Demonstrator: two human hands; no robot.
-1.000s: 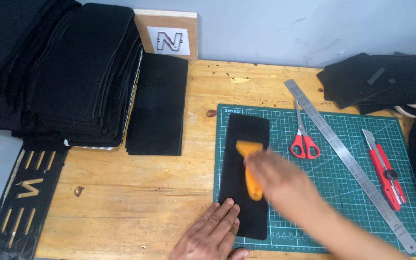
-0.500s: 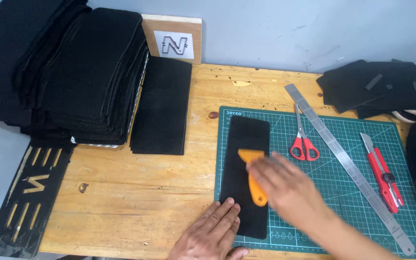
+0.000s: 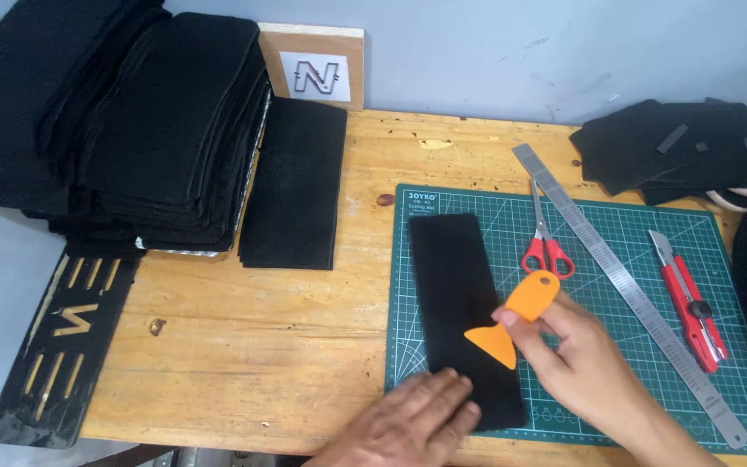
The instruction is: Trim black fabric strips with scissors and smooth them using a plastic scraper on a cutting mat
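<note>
My right hand (image 3: 577, 359) pinched an orange scraper (image 3: 512, 322) by its handle, thumb and fingers closed around it, with the wide blade resting on a black strip (image 3: 460, 294). My left hand (image 3: 417, 419) lay flat, fingers together, pressing down the strip's near end at about seven o'clock from the scraper. The strip lay lengthwise on the left part of a green mat (image 3: 641, 346), which sat on a wooden table (image 3: 244, 346). At one o'clock from the scraper, just beside it, lay red scissors (image 3: 546, 251). A steel ruler (image 3: 624, 285) ran diagonally across the mat past the scissors, and a red knife (image 3: 689, 298) lay at three o'clock, beyond the ruler. At ten o'clock, well apart, black stacks (image 3: 157, 130) filled the table's far left, with a smaller pile (image 3: 291, 195) beside them.
</note>
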